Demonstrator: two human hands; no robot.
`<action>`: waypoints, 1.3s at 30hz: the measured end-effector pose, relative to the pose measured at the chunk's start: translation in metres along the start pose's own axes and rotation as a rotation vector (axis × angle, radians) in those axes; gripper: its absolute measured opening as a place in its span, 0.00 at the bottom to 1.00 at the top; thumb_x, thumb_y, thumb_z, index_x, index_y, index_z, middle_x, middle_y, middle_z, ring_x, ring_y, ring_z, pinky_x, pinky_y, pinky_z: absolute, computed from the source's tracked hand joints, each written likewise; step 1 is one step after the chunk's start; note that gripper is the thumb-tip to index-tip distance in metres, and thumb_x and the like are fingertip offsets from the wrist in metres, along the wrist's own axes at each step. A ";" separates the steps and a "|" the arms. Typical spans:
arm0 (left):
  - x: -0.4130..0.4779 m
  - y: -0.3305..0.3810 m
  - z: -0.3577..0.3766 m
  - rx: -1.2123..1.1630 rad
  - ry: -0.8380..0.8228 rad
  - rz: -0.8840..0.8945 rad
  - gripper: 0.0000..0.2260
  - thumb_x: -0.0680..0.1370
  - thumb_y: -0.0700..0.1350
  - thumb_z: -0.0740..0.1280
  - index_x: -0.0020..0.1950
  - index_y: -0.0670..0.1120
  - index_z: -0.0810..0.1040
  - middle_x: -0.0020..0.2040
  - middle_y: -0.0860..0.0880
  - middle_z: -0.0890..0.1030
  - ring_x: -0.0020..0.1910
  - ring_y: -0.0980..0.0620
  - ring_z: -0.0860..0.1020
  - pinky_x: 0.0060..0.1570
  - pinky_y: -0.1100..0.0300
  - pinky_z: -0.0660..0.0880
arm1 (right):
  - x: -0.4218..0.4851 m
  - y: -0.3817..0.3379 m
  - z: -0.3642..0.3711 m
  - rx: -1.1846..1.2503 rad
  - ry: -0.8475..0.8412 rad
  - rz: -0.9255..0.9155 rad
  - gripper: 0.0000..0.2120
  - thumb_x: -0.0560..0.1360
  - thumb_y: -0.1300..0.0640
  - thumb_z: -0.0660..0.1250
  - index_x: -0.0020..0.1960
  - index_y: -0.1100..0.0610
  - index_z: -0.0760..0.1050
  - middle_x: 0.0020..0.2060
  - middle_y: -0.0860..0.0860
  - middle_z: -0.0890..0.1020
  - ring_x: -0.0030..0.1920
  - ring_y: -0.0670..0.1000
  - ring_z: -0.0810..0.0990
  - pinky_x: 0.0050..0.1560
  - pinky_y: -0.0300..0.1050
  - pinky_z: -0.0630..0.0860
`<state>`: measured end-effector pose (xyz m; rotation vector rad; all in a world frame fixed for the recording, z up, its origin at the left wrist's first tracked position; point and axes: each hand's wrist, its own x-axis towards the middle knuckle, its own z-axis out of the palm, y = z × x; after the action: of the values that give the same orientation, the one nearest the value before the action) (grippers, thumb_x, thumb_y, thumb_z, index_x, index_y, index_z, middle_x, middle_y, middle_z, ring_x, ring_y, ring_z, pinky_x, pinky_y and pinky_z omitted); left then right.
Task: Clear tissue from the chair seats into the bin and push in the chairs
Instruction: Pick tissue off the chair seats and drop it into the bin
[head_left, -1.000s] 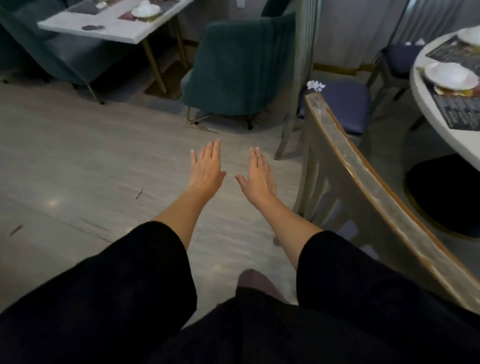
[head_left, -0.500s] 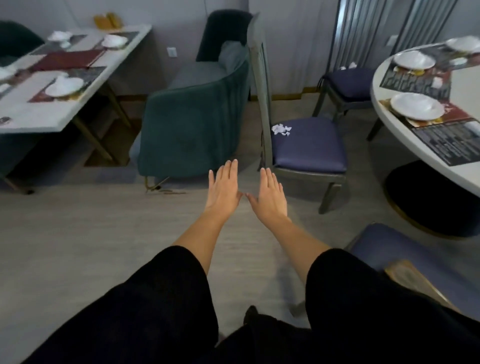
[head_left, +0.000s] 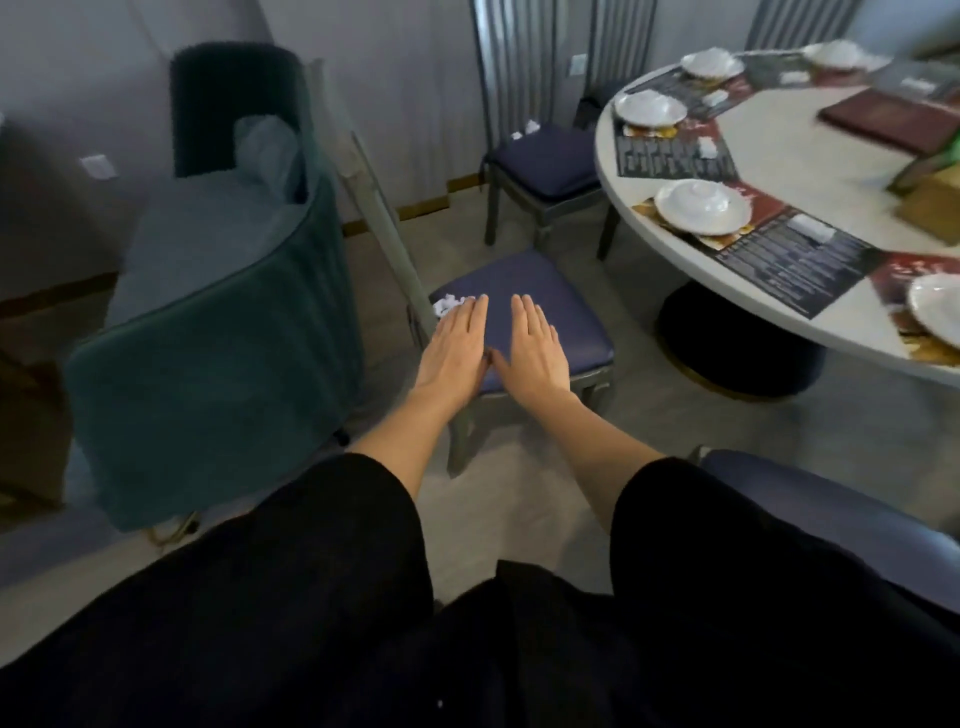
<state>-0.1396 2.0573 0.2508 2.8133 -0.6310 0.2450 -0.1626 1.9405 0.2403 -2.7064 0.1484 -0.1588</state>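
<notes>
Near chair: grey frame, navy padded seat, tall slatted back on its left side; upright on the floor straight ahead of me, drawn back from the round table.
Near tissue: crumpled white wad on that seat's rear left corner, close against the backrest.
Far chair: same make, upright, beyond the first; seat near the table's rim, not tucked under.
Far tissue: small white scraps at the rear of its seat, blurred.
Third chair: only part of its navy seat shows, at my lower right.
</notes>
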 end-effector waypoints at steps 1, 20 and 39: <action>0.016 -0.003 0.003 -0.003 0.005 0.026 0.31 0.78 0.39 0.63 0.76 0.40 0.50 0.76 0.41 0.56 0.75 0.46 0.55 0.73 0.54 0.54 | 0.013 0.003 -0.001 -0.010 0.013 0.014 0.36 0.80 0.50 0.61 0.78 0.59 0.44 0.78 0.55 0.50 0.77 0.55 0.49 0.75 0.52 0.52; 0.237 -0.040 0.112 -0.081 -0.156 -0.180 0.35 0.77 0.43 0.66 0.76 0.41 0.47 0.76 0.42 0.54 0.75 0.46 0.54 0.72 0.54 0.56 | 0.224 0.113 0.024 -0.008 -0.163 0.096 0.37 0.80 0.45 0.58 0.78 0.58 0.43 0.78 0.53 0.49 0.77 0.53 0.47 0.76 0.51 0.49; 0.317 -0.158 0.306 -0.086 -0.449 -0.512 0.31 0.76 0.42 0.68 0.75 0.53 0.58 0.75 0.38 0.51 0.72 0.34 0.51 0.68 0.42 0.60 | 0.323 0.196 0.211 0.012 -0.568 0.087 0.38 0.80 0.45 0.58 0.78 0.56 0.38 0.78 0.51 0.43 0.77 0.52 0.43 0.76 0.53 0.47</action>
<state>0.2452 1.9860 -0.0049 2.8348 0.0214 -0.5032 0.1687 1.8078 -0.0036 -2.6095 0.0925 0.6252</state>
